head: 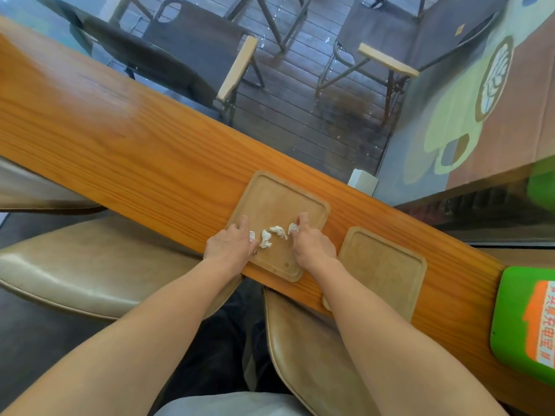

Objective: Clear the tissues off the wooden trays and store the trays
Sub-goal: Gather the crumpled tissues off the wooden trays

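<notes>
Two square wooden trays lie on a long wooden counter [120,139]. The nearer-left tray [279,199] carries several crumpled white tissue scraps [271,235] in a loose row. My left hand [231,244] rests on the tray's left side, fingers curled over a small tissue scrap at its fingertips. My right hand [312,244] sits on the right side, pinching another tissue scrap [292,227] between thumb and fingers. The second tray [387,265] lies to the right, bare, partly covered by my right forearm.
A green box with orange print [525,322] stands at the counter's right end. A small white block [363,180] sits at the far edge by the window. Tan padded stools [90,265] are below the counter. Folding chairs stand outside the glass.
</notes>
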A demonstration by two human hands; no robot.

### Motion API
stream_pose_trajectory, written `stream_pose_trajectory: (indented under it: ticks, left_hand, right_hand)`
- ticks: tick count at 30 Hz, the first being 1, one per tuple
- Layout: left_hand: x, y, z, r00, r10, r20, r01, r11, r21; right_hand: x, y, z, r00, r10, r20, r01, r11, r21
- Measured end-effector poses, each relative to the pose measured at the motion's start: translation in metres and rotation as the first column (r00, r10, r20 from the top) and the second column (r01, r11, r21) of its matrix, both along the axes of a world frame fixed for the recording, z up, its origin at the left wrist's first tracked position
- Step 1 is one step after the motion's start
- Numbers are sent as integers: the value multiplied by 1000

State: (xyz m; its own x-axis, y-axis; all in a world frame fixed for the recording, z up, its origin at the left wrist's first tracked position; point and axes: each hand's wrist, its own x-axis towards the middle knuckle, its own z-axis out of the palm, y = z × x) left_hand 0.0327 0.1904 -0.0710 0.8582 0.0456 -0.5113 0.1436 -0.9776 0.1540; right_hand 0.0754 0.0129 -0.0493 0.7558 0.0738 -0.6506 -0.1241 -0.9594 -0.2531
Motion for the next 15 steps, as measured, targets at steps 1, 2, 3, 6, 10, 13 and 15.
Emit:
stream_pose_trajectory:
  ticks: [1, 2, 3, 6, 10, 13, 15]
  left_hand:
    - [0, 0, 0, 1000, -17, -6, 17, 1000, 10]
    - [1, 0, -1, 999, -36, -9, 37, 999, 20]
    - [1, -1, -1, 998, -58, -9, 58, 998, 29]
    - [-2, -6, -1, 994, -106, -14, 107, 994, 28]
    - [-11, -12, 4, 994, -60, -87, 63, 997, 34]
    - [-18, -13, 10, 995, 1, -99, -1, 1000, -4]
    - [-19, -14, 14, 994, 33, -108, -37, 999, -35]
  right_hand:
    - [0, 1, -1, 1000, 3, -1, -3, 1000, -17]
    - [0, 2, -1, 1000, 8, -4, -8, 1000, -30]
    - [-1, 3, -2, 1000, 8, -8, -8, 999, -40]
    - [-3, 3, -2, 1000, -17, -1, 17, 999, -45]
    - [-13, -5, 0, 992, -124, 31, 120, 988, 100]
    - [-22, -13, 2, 977, -212, 38, 203, 967, 156]
    - [-25, -18, 3, 966, -256, 37, 246, 955, 168]
